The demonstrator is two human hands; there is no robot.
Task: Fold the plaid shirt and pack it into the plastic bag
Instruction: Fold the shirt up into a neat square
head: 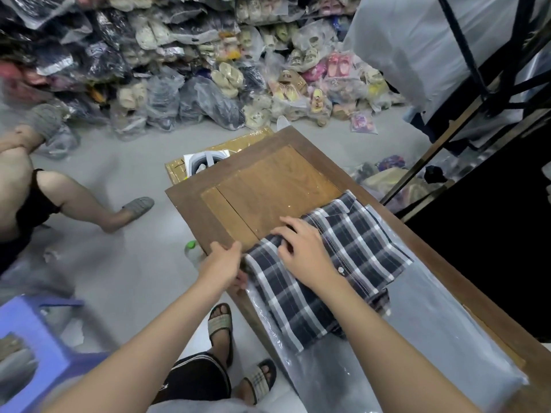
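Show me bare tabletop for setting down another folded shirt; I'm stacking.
The far half of the wooden table, beyond the plaid shirt, is bare. The near half is crowded: the plastic bag, shirt, left hand and right hand.

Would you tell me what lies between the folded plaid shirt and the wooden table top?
In the head view, a clear plastic bag lies flat between the plaid shirt and the wooden table.

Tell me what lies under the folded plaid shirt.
A clear plastic bag lies under the plaid shirt, spread on the wooden table. The right hand presses on top; anything beneath the shirt's middle is hidden.
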